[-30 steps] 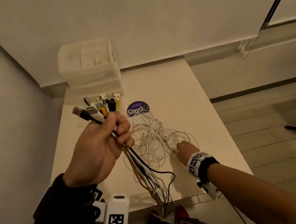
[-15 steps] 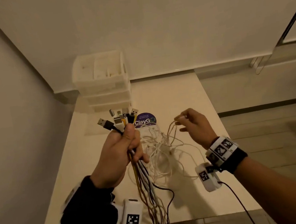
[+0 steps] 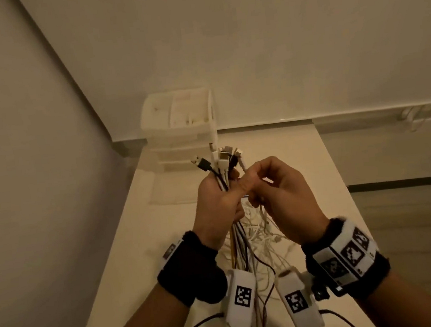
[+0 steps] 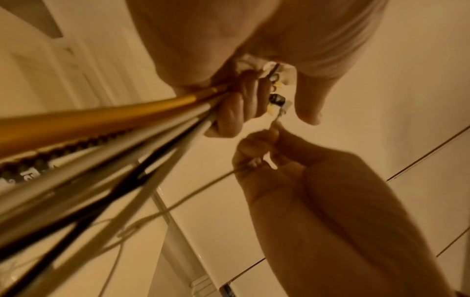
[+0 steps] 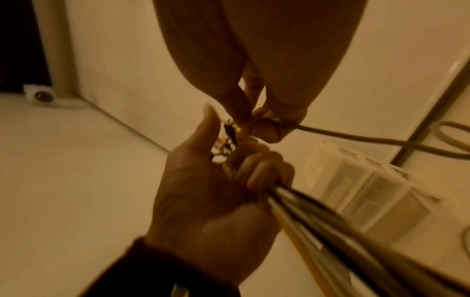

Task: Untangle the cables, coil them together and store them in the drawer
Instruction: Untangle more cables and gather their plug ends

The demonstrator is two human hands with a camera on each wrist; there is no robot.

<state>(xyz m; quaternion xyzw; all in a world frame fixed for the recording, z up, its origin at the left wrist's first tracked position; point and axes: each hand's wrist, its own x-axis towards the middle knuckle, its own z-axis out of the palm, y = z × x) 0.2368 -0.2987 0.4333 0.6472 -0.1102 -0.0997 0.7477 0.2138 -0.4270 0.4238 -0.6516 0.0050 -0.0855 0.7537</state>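
My left hand [image 3: 224,198] grips a bundle of cables [image 3: 223,162] upright above the table, the plugs fanning out over my fist. The bundle's white, yellow and black strands [image 4: 106,140] hang down past my wrist. My right hand [image 3: 258,185] is right next to the left hand and pinches the end of a thin white cable [image 4: 203,186] between thumb and fingers, close to the plugs. In the right wrist view that cable [image 5: 356,139] trails off to the right from my fingertips [image 5: 267,128]. A loose tangle of white cables [image 3: 265,234] lies on the table below both hands.
A white plastic drawer unit [image 3: 178,126] stands at the table's [image 3: 301,159] far left corner against the wall, also seen in the right wrist view as the drawer unit [image 5: 368,191]. A wall runs along the table's left side. Floor lies to the right.
My right hand left the tangle on the table, lifted a white cable end and brought it up to the bundle in my left hand. The left hand has kept its grip.
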